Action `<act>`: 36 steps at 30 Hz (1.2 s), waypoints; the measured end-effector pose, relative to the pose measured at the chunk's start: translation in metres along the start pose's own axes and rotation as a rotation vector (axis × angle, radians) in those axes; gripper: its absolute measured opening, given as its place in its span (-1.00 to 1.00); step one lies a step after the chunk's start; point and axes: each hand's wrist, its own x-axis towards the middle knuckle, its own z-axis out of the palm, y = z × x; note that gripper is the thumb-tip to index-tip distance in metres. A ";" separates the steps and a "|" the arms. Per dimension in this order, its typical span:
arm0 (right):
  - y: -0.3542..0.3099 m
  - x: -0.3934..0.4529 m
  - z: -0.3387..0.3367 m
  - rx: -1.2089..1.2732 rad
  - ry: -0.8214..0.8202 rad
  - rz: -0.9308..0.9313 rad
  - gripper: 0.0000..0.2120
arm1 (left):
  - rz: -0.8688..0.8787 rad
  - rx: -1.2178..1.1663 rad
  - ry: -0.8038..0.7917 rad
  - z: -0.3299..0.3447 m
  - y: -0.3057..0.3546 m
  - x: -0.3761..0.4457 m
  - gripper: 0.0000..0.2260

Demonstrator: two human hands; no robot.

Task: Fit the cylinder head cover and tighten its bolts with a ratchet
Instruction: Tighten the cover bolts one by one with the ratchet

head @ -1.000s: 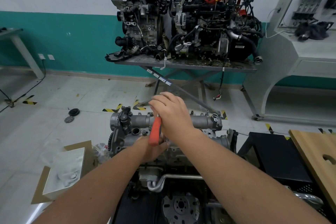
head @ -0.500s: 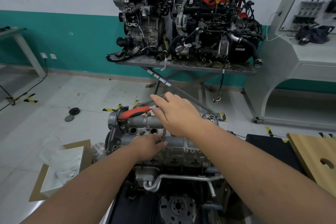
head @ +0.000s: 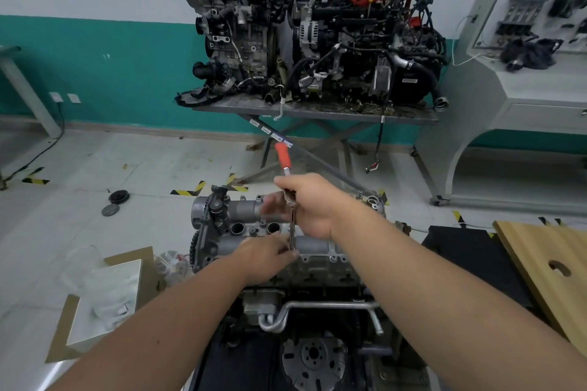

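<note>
Nearest, under both forearms: a flywheel [head: 313, 359] and a bent metal pipe [head: 317, 306] on the engine's near face. Above these, the cylinder head cover [head: 320, 252], seated on top of the engine. Left hand [head: 265, 259] resting on the cover's near edge, fingertips pinched round the foot of a thin extension bar [head: 292, 230] that stands upright there. Right hand [head: 309, 205] higher up, curled round the head of the ratchet [head: 283, 157], its orange handle pointing away over the cover's far edge. Both hands hiding the bolt beneath the bar.

Left of the engine on the floor: an open cardboard box [head: 95, 289] with white wrapping. Right: a black stand [head: 460, 251] and a wooden board [head: 552, 267] with a round hole.

Farther off, two dark discs [head: 116, 201] on the tiles. Against the wall, a metal table [head: 314, 111] carrying two engines [head: 317, 32]. At far right, a grey console [head: 524, 82].
</note>
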 end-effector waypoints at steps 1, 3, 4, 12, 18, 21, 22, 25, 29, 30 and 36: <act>0.006 0.002 0.000 0.199 0.006 -0.011 -0.83 | 0.016 0.003 0.001 0.000 -0.001 0.000 -0.64; 0.017 0.007 0.005 0.452 0.082 -0.086 -0.81 | 0.053 -0.003 0.000 -0.001 -0.003 0.000 -0.63; 0.022 0.008 0.007 0.506 0.126 -0.141 -0.80 | 0.074 -0.013 0.000 -0.001 -0.005 0.000 -0.64; 0.055 0.019 0.003 -0.921 0.390 -0.870 -0.69 | 0.186 -0.047 0.007 -0.003 -0.010 0.004 -0.67; 0.042 0.028 0.008 -1.549 0.451 -1.186 -0.93 | 0.206 0.003 -0.050 -0.008 -0.010 0.010 -0.60; 0.033 0.025 0.004 -1.811 0.487 -1.063 -0.91 | 0.181 -0.085 -0.010 -0.004 -0.010 0.010 -0.69; 0.029 0.024 0.005 -1.882 0.517 -0.957 -0.90 | 0.163 -0.092 -0.018 -0.002 -0.010 0.011 -0.72; 0.017 0.017 0.008 -1.918 0.518 -0.650 -0.76 | 0.155 -0.051 -0.050 -0.003 -0.009 0.014 -0.70; -0.005 0.012 0.005 -1.935 0.330 -0.362 -0.54 | 0.162 -0.057 -0.032 -0.001 -0.009 0.016 -0.79; -0.009 0.011 0.004 -1.922 0.293 -0.326 -0.54 | 0.160 -0.052 -0.021 -0.001 -0.009 0.016 -0.79; -0.031 0.010 0.003 -1.796 0.124 -0.250 -0.66 | 0.159 -0.074 -0.021 0.000 -0.011 0.013 -0.69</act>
